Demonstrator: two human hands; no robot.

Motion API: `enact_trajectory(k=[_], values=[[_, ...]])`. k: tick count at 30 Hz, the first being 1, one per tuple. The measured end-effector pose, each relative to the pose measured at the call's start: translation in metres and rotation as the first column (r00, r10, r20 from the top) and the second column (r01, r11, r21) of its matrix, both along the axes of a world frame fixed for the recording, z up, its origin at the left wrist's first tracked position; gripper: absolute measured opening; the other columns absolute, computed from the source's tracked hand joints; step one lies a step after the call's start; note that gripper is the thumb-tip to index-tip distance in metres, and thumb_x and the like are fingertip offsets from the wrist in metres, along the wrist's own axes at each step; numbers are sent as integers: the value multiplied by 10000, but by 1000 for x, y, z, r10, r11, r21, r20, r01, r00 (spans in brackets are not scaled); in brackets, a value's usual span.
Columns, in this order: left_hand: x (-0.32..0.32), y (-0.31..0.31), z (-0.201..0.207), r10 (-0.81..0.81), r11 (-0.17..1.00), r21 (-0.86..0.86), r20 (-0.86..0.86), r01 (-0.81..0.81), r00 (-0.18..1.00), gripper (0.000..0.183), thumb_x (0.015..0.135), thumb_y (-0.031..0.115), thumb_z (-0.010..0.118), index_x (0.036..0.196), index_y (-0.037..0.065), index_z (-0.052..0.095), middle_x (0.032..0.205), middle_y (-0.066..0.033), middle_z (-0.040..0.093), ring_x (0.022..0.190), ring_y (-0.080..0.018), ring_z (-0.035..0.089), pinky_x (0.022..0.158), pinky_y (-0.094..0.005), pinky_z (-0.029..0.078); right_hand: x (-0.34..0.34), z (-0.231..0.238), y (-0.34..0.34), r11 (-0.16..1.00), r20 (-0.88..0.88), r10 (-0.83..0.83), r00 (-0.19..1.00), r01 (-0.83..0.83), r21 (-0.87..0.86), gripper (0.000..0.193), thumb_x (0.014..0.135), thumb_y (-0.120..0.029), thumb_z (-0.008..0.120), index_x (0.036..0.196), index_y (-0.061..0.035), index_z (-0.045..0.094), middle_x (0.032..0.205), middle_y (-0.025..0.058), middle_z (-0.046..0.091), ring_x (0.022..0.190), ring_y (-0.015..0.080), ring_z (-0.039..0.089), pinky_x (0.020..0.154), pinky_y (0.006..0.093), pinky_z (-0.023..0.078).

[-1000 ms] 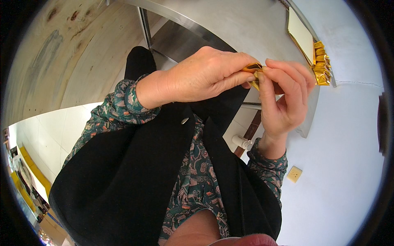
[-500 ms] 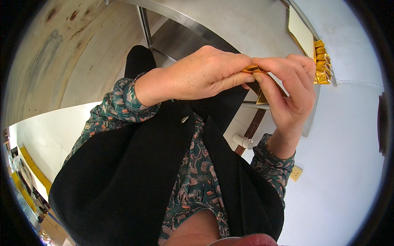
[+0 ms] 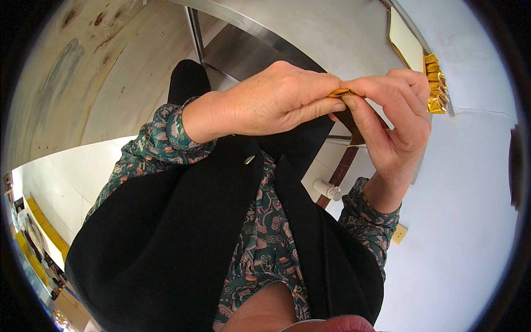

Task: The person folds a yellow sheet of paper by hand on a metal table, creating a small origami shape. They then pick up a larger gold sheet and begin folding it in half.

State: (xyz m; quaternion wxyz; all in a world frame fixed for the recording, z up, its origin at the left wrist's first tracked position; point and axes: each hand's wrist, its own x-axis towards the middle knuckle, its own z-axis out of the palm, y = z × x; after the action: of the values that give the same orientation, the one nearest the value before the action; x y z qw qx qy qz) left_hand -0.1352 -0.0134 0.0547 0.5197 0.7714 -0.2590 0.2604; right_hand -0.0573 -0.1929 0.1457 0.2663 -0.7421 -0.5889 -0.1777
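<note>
I am observing left hand (image 3: pixel 271 102) and right hand (image 3: pixel 399 113) pinching a gold foil strip (image 3: pixel 342 93) near the worktop (image 3: pixel 343 36) edge; uneven pulling would be risking torn folds

The person wears a black vest (image 3: pixel 149 238), which has one small, shiny button (image 3: pixel 250 160) close to its edge. Below it there is a dark green shirt (image 3: pixel 269 243) with dense pattern of pink, orange and cream. Its long sleeves (image 3: pixel 152 146) have gathered cuffs (image 3: pixel 191 138). The left hand (image 3: pixel 276 100) and the right hand (image 3: pixel 395 113) are bare.
</note>
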Motion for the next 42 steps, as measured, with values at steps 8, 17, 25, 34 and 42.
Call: enact_trajectory(k=[8, 17, 25, 34, 42], values=[[-2, 0, -2, -26, 1000, 11, -69, 27, 997, 253, 1054, 284, 562, 1098, 49, 647, 782, -124, 662, 669, -295, 681, 586, -364, 541, 1, 4, 1, 999, -66, 17, 998, -20, -47, 128, 769, -73, 777, 888, -118, 766, 825, -20, 720, 814, 183, 572, 815, 316, 412], [-1, -2, -6, -38, 999, -11, -93, 37, 995, 279, 1058, 304, 556, 1078, 45, 657, 766, -121, 669, 643, -280, 680, 564, -356, 534, 3, 7, 3, 995, -34, 37, 999, -40, -95, 99, 776, -76, 747, 866, -115, 740, 815, -13, 705, 820, 201, 584, 855, 345, 395], [-3, -6, -4, -61, 997, -64, -204, 48, 977, 344, 1066, 337, 551, 986, 27, 677, 718, -104, 659, 609, -244, 662, 552, -321, 507, 17, 0, 8, 985, -260, 83, 962, -119, -124, 46, 806, -49, 673, 843, -77, 677, 776, 17, 639, 813, 226, 591, 846, 346, 413], [5, 14, -10, -102, 995, -53, -280, 91, 955, 391, 1094, 295, 513, 866, -3, 623, 643, -58, 546, 570, -127, 521, 537, -296, 432, 38, -16, 6, 974, -542, 115, 833, -202, -103, 51, 883, -92, 669, 890, -41, 667, 852, 31, 650, 864, 176, 590, 821, 301, 440], [7, 12, -9, -194, 973, -177, -274, 148, 942, 380, 1074, 251, 568, 794, -1, 611, 623, 0, 551, 576, -38, 499, 517, -253, 402, 48, -25, 4, 966, -832, 113, 543, -256, -37, 109, 958, -134, 649, 967, -25, 660, 920, -20, 629, 909, 54, 579, 803, 214, 453]])
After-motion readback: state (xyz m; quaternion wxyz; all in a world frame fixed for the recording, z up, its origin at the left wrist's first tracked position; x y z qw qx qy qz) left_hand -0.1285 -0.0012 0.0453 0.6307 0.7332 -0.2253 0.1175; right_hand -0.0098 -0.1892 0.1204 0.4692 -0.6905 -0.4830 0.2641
